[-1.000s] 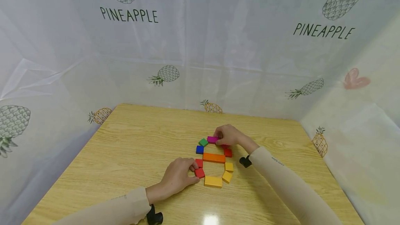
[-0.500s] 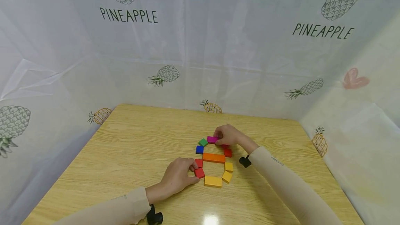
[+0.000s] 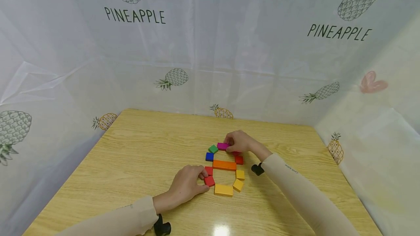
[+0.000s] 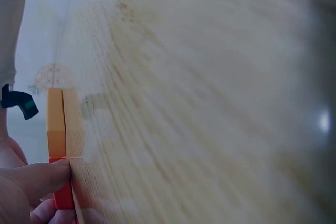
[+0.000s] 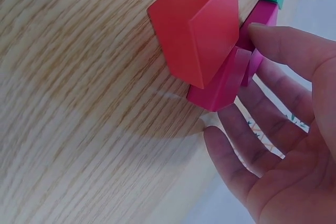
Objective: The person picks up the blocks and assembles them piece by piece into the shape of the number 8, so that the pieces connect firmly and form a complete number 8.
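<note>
Coloured blocks form a figure-eight outline on the table. My left hand (image 3: 186,184) is at its lower left and pinches the near red block (image 3: 209,181), thumb on one side. Another red block (image 3: 209,170) touches it under the fingertips. At the top, my right hand (image 3: 241,142) grips the long magenta block (image 3: 223,146) between thumb and fingers. In the right wrist view a smaller magenta block (image 5: 220,85) sits by the fingertips, against a red block (image 5: 197,30); in the head view the hand mostly covers it.
A green block (image 3: 213,149) and a blue block (image 3: 209,156) make the upper left side. An orange bar (image 3: 224,165) crosses the middle. Yellow blocks (image 3: 240,174) line the lower right, and a long yellow block (image 3: 224,190) closes the bottom. A pineapple-print sheet (image 3: 229,46) hangs behind the table.
</note>
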`<state>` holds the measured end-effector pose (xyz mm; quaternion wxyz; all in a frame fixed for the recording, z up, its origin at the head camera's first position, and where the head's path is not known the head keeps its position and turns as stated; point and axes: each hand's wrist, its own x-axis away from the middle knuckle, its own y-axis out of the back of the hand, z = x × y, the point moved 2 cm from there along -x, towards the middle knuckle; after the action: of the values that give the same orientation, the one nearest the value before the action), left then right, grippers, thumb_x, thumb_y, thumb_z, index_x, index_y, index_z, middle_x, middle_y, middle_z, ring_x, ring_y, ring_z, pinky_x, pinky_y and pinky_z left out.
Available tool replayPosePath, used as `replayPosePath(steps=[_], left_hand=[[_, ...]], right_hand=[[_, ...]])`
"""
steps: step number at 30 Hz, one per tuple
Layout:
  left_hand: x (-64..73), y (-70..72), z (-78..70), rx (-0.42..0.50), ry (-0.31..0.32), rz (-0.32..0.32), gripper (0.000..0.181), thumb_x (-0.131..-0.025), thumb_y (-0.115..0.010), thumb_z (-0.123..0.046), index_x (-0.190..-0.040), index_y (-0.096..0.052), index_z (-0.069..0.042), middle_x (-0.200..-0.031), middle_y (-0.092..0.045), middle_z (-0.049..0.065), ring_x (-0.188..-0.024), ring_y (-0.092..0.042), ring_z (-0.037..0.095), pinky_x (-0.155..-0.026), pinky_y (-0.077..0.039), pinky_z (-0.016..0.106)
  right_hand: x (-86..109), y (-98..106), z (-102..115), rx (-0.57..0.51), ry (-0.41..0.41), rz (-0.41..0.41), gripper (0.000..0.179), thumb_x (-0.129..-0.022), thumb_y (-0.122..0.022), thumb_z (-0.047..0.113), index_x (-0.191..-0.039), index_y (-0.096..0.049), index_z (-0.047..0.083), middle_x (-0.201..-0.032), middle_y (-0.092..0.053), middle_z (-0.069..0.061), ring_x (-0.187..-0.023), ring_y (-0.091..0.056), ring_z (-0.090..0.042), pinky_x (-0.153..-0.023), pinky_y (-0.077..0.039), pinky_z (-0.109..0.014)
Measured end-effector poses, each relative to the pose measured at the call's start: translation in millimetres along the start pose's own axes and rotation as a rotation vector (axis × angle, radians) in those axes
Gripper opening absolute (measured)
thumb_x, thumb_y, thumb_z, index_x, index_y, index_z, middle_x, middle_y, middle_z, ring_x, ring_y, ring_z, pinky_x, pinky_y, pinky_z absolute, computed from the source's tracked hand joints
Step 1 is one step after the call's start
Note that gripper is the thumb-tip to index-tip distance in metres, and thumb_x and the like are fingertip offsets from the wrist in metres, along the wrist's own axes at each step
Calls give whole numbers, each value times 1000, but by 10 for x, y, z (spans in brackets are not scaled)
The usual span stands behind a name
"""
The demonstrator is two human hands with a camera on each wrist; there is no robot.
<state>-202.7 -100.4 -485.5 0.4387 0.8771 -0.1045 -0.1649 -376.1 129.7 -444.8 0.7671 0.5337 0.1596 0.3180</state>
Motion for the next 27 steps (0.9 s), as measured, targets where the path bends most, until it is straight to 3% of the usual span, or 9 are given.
replayPosePath(steps=[16, 27], left_hand=[[-1, -11, 7, -9, -4, -7, 29, -79, -96, -28, -94, -73, -21, -87, -71, -10, -82, -63, 8, -72, -51, 27], [4, -20, 12, -5, 8, -4, 30, -78, -97, -28, -94, -73, -20, -87, -71, -11, -82, -62, 7, -71, -52, 27]], right_hand=[[-10, -10, -44, -29, -15, 8, 21, -93, -83, 19, -111, -75, 11, -94, -71, 1, -83, -59, -15, -81, -54, -33], [63, 65, -65, -56, -7, -16, 32, -99, -77, 23, -125, -73, 6, -117, -75, -9, -106, -69, -26, -96, -57, -44]])
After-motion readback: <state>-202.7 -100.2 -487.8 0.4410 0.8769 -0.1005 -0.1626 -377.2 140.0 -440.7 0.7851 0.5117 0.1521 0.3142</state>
